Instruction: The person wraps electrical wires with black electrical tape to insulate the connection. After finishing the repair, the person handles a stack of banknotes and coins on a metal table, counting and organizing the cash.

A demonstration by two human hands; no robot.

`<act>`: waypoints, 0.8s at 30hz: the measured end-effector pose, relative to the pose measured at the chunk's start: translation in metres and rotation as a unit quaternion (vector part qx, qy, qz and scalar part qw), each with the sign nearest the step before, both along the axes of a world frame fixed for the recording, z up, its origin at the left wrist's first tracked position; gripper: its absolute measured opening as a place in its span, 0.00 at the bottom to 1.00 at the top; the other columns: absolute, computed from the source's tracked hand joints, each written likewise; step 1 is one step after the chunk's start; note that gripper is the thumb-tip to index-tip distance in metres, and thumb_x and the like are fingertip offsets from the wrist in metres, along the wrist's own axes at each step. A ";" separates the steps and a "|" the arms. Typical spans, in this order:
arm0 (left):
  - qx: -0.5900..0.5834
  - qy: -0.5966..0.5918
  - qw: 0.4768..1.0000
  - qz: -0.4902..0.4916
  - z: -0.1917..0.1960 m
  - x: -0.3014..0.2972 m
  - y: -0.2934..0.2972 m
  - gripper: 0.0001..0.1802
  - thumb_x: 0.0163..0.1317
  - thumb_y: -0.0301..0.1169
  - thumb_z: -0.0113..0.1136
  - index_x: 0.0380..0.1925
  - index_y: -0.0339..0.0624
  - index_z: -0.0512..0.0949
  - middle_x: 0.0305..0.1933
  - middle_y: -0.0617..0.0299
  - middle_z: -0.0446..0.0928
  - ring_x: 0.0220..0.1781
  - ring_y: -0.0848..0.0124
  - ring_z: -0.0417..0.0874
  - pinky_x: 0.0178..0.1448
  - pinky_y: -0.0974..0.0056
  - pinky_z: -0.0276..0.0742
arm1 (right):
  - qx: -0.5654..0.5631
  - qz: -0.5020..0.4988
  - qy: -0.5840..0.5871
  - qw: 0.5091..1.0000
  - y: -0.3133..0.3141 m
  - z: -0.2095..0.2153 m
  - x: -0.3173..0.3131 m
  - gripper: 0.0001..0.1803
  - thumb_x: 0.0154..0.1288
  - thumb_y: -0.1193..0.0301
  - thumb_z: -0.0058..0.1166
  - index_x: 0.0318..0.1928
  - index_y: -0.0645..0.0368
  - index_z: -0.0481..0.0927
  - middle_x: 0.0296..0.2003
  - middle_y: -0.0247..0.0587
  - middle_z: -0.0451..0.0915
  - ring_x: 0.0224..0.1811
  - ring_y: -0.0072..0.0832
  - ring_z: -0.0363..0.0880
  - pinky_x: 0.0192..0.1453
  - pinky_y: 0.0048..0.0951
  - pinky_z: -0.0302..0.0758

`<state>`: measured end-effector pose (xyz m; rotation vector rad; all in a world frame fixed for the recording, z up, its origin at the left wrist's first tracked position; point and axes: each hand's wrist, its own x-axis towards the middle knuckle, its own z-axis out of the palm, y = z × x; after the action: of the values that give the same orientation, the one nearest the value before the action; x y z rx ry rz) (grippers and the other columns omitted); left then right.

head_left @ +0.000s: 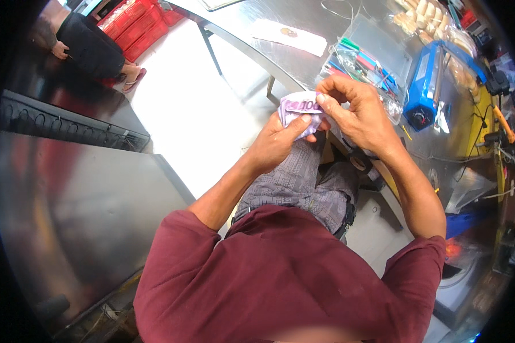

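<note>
A small bundle of purple and white banknotes (292,105) is held over my lap, beside the front edge of a metal table. My left hand (276,143) is closed on the lower part of the bundle, its thumb lying across the front. With thumb and bent fingers, my right hand (357,111) pinches the upper right corner of the top note, which is folded or lifted away from those below. How many notes there are is hidden by overlap.
On the metal table (243,28) lie a white paper with coins (263,35), a clear plastic box (397,48) of pens, a blue bag sealer (422,111) and bagged bread rolls (429,14). Red crates (134,34) and a person (88,46) are at far left. A metal surface (80,200) stands left.
</note>
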<state>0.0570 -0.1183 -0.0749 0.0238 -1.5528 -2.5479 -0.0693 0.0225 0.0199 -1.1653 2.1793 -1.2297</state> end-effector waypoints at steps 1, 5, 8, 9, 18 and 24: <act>0.028 -0.004 1.000 0.007 -0.001 -0.001 0.000 0.18 0.82 0.32 0.49 0.65 0.35 0.74 0.52 0.58 0.85 0.51 0.73 0.85 0.52 0.65 0.83 | -0.012 0.033 0.122 0.992 -0.006 0.003 -0.009 0.12 0.70 0.69 0.62 0.45 0.67 0.83 0.32 0.52 0.84 0.35 0.37 0.87 0.45 0.41 0.83; 0.068 -0.007 0.995 0.066 -0.012 0.000 -0.010 0.18 0.83 0.31 0.46 0.63 0.31 0.74 0.51 0.52 0.85 0.48 0.67 0.87 0.55 0.60 0.87 | 0.006 0.044 0.366 0.930 -0.056 -0.016 -0.071 0.17 0.66 0.68 0.63 0.50 0.66 0.82 0.41 0.62 0.86 0.47 0.56 0.86 0.53 0.52 0.81; 0.018 -0.029 0.990 0.136 -0.015 0.005 -0.022 0.17 0.83 0.31 0.46 0.62 0.31 0.75 0.50 0.51 0.85 0.49 0.67 0.87 0.54 0.60 0.87 | 0.127 0.023 0.366 0.922 -0.096 -0.031 -0.124 0.22 0.62 0.66 0.66 0.53 0.65 0.82 0.47 0.61 0.86 0.52 0.56 0.85 0.57 0.48 0.80; 0.027 -0.019 0.987 0.156 -0.021 0.007 -0.026 0.17 0.83 0.31 0.46 0.61 0.31 0.76 0.51 0.50 0.85 0.49 0.66 0.87 0.54 0.60 0.87 | 0.184 0.016 0.342 0.921 -0.102 -0.030 -0.130 0.23 0.61 0.66 0.67 0.54 0.65 0.82 0.49 0.60 0.86 0.53 0.55 0.85 0.58 0.46 0.80; 0.042 -0.012 0.978 0.202 -0.024 -0.003 -0.059 0.22 0.83 0.31 0.45 0.71 0.31 0.67 0.54 0.48 0.83 0.52 0.63 0.87 0.57 0.56 0.87 | 0.265 0.044 0.341 0.901 -0.111 -0.018 -0.130 0.13 0.58 0.69 0.64 0.41 0.65 0.87 0.31 0.58 0.86 0.38 0.55 0.87 0.48 0.49 0.82; 0.062 -0.008 0.981 0.182 -0.018 -0.011 -0.056 0.21 0.83 0.31 0.46 0.70 0.31 0.68 0.53 0.49 0.83 0.51 0.65 0.86 0.55 0.59 0.87 | 0.205 0.070 0.446 0.869 -0.111 -0.033 -0.140 0.09 0.57 0.72 0.65 0.37 0.64 0.89 0.34 0.62 0.86 0.40 0.58 0.88 0.48 0.53 0.84</act>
<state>0.0456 -0.1741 -0.0925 0.3127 -1.2539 -2.3511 -0.2095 -0.0888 -0.0135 -1.8704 2.6831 -0.0743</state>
